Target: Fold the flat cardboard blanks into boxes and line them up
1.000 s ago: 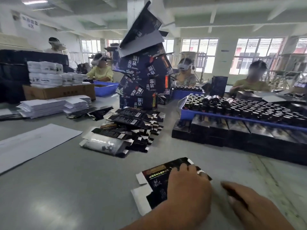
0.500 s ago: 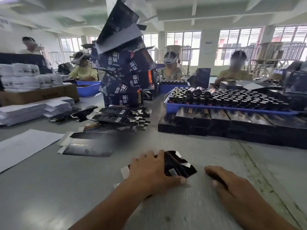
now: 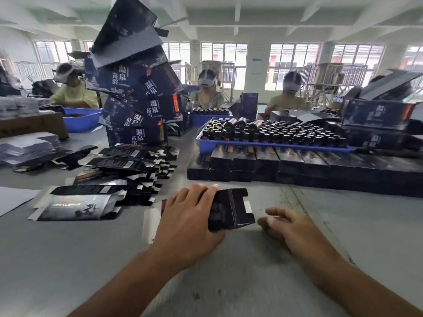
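A dark cardboard blank (image 3: 231, 209) lies on the grey table (image 3: 68, 259), near centre. The left hand (image 3: 190, 218) grips its left part, fingers curled over the far edge. The right hand (image 3: 286, 225) rests just right of it, loosely curled, holding nothing. More flat blanks (image 3: 109, 179) lie further left; finished boxes (image 3: 286, 165) line up beyond.

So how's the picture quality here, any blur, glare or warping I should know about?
Head view: daylight from the back windows blows them out; wide-angle warping bends the ceiling beams and stretches the forearms at the bottom edge; motion blur softens the left hand, the right hand and the dark box blank that the left hand holds; soft glare on the grey table.
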